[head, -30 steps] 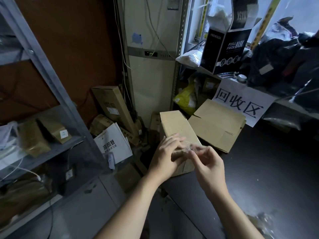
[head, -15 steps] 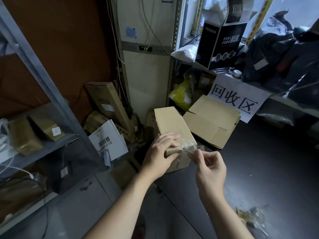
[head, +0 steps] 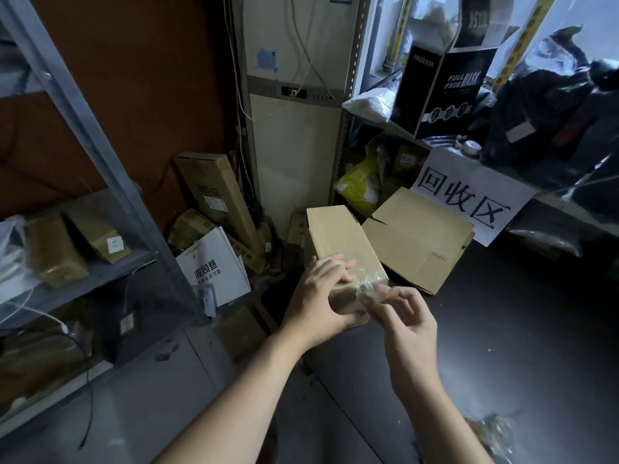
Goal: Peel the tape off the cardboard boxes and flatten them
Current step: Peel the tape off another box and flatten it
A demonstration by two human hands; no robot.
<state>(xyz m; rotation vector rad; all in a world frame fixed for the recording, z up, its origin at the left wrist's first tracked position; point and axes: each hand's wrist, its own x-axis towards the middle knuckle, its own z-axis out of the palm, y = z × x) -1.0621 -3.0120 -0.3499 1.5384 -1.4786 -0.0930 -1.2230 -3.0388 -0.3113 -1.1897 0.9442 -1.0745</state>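
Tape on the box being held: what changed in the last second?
The right hand, pinching the clear tape, pulled it partly off the box at its near corner, toward the person. The left hand grips the box as before; the flattened box behind stayed put.

Dim storeroom corner.
Metal shelving (head: pixel 78 128) is seen left, a brown wall (head: pixel 150 78) behind, a cream cabinet (head: pixel 294 155) upper centre, dark floor (head: pixel 519 329) lower right.

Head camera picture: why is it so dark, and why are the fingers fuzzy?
Head view: light enters from the bright patch top right, leaving the dark floor dim; the right hand is motion-blurred at the fingertips, pinching clear tape on the tan cardboard box.
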